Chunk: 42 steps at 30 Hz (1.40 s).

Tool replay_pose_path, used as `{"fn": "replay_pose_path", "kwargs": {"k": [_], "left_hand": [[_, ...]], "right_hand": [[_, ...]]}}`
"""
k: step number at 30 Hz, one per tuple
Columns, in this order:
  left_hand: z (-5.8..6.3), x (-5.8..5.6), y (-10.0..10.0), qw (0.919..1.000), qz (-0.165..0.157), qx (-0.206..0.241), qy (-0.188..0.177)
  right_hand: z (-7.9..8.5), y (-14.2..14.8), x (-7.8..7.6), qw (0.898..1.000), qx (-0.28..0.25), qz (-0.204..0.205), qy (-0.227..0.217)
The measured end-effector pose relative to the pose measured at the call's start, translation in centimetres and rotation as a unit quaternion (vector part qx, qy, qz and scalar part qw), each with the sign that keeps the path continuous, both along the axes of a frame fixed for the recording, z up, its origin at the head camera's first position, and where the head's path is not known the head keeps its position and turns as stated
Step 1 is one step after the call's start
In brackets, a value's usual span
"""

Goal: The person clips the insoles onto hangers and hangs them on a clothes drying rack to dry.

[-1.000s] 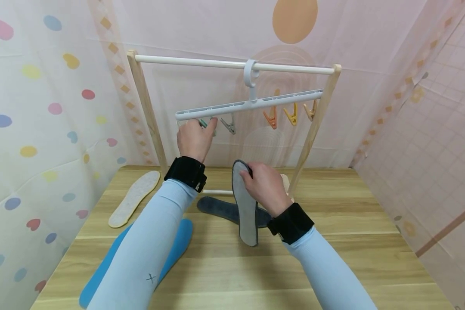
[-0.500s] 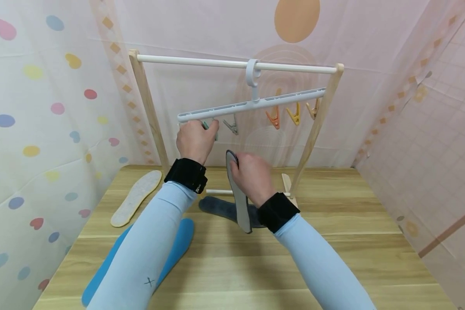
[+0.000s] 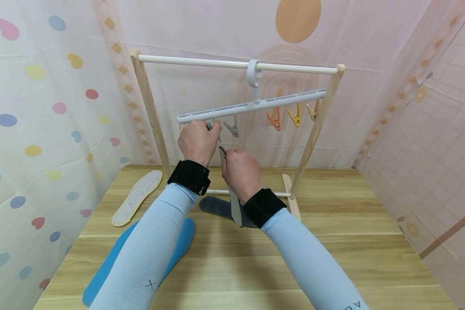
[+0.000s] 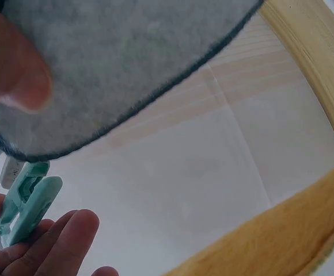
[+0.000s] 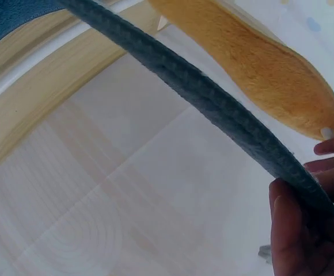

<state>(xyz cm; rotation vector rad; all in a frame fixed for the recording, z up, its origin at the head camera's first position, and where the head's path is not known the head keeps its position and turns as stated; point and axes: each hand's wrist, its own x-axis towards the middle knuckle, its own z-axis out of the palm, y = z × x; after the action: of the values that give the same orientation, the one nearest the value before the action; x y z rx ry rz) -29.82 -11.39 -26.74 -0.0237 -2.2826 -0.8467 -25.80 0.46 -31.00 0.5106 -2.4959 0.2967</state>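
My left hand point(image 3: 197, 142) is raised to the low end of the white hanger point(image 3: 217, 113) and pinches a green clothespin point(image 4: 31, 207). My right hand point(image 3: 241, 172) grips one end of a dark blue-grey insole point(image 5: 213, 106) with a grey felt underside; in the head view it is seen nearly edge-on. That end is close to the clothespin, apart from it in the left wrist view. A fuzzy orange-brown insole point(image 5: 270, 75) hangs beside the left hand, with a pale clip at its end; the left hand hides it in the head view.
The hanger tilts on a rack's white rod point(image 3: 193, 62). Grey point(image 3: 231, 128), orange point(image 3: 274, 119), yellow point(image 3: 296, 116) and tan point(image 3: 313, 111) clothespins hang from it. A second dark insole point(image 3: 217, 207), a yellow-edged insole point(image 3: 137, 198) and blue insoles point(image 3: 184, 237) lie on the table.
My right hand has moved up and left with the dark insole, turning it edge-on and bringing its end near the left hand. The left hand stays at the clothespin.
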Motion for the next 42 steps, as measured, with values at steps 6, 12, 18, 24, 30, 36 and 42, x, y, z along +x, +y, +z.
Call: {"fn": "replay_pose_path", "kwargs": {"k": [6, 12, 18, 24, 30, 36, 42], "left_hand": [[-0.1, 0.2, 0.2, 1.0000, 0.000, -0.005, 0.006], [0.0, 0.4, 0.3, 1.0000, -0.006, -0.006, 0.003], [0.0, 0.5, 0.3, 0.9999, -0.012, 0.000, 0.002], [-0.3, 0.5, 0.3, 0.9997, -0.014, 0.017, -0.013], [-0.5, 0.3, 0.2, 0.9995, -0.012, 0.024, -0.015], [-0.7, 0.4, -0.1, 0.9994, -0.015, 0.025, -0.017], [-1.3, 1.6, -0.7, 0.9985, -0.048, 0.018, -0.018]], "right_hand": [[0.2, -0.6, -0.3, 1.000, 0.003, -0.013, 0.001], [0.6, -1.2, -0.6, 1.000, -0.018, -0.013, 0.001], [1.1, -1.7, -0.9, 0.999, -0.025, -0.036, 0.020], [1.1, -1.6, -1.1, 0.999, -0.025, -0.042, 0.016], [0.8, -0.7, -0.9, 0.999, -0.047, -0.012, -0.021], [0.1, 0.4, -0.4, 0.998, -0.050, 0.006, -0.032], [-0.9, 1.6, -0.1, 0.997, -0.062, -0.001, -0.041]]}}
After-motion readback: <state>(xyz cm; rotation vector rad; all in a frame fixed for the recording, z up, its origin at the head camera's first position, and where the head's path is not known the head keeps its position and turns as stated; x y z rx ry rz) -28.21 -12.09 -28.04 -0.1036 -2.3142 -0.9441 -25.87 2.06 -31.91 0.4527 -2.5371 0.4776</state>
